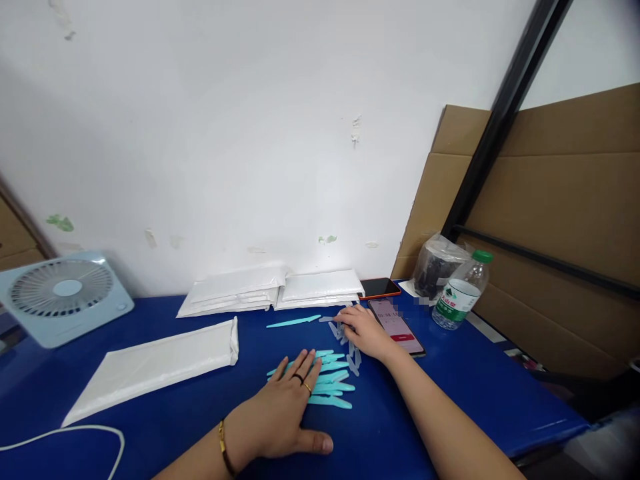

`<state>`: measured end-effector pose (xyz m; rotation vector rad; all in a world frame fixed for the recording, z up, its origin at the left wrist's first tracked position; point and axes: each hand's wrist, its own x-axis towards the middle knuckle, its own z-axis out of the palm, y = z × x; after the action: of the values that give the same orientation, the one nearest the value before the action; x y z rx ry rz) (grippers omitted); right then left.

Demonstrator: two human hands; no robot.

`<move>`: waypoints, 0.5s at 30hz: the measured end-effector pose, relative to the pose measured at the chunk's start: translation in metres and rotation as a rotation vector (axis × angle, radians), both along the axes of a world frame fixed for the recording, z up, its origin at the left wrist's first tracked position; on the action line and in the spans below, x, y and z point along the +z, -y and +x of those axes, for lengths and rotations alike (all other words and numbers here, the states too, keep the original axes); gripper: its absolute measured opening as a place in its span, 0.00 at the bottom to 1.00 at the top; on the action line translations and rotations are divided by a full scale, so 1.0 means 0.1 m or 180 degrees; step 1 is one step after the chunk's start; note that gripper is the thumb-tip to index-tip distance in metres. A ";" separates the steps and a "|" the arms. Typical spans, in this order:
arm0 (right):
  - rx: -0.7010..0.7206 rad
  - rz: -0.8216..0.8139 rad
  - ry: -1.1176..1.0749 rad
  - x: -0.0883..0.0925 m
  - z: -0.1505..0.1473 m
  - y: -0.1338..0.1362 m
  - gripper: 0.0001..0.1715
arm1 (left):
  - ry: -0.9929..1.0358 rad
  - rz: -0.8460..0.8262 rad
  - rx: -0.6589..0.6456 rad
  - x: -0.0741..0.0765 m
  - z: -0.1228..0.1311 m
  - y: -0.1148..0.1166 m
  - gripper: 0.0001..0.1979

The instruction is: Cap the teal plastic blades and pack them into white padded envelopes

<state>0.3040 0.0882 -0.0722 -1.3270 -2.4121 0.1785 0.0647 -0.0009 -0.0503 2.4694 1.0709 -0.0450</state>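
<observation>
My left hand [280, 413] lies flat, fingers stretched out and thumb apart, over several turquoise eyebrow razors [330, 388]. The razors lie side by side in a loose row, their left ends partly hidden under my fingers. Farther back, a single turquoise razor [293, 322] lies on the blue table [390, 427]. My right hand [369, 333] is bent over a scatter of small translucent plastic caps [353, 359]. Its fingertips are closed together at a clear plastic cap [327, 319] at the left of the scatter; the contact is partly hidden.
Against the wall lie stacks of white padded mailers [320, 285], with another white mailer [160, 363] at left. A phone with a lit timer [395, 327] is beside my right wrist, a dark phone [381, 287] behind. A water bottle [463, 293] stands right, a fan [67, 290] left.
</observation>
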 end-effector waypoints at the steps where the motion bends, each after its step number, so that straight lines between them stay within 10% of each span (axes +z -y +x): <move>1: 0.0018 0.0028 0.0020 0.01 -0.02 0.01 0.20 | 0.0023 0.0150 0.0084 -0.02 0.00 -0.05 0.48; 7: 0.0031 0.0173 0.0311 0.04 -0.17 0.04 0.20 | -0.0027 0.1138 0.1430 -0.23 -0.08 -0.55 0.42; 15: -0.0061 0.0044 0.0476 0.02 -0.10 0.00 0.24 | 0.0034 0.1224 0.1409 -0.25 -0.15 -0.59 0.35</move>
<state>0.2943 0.0885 -0.0701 -1.4024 -2.5171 0.0590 0.0493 0.0583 -0.0753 2.4789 1.7310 0.3388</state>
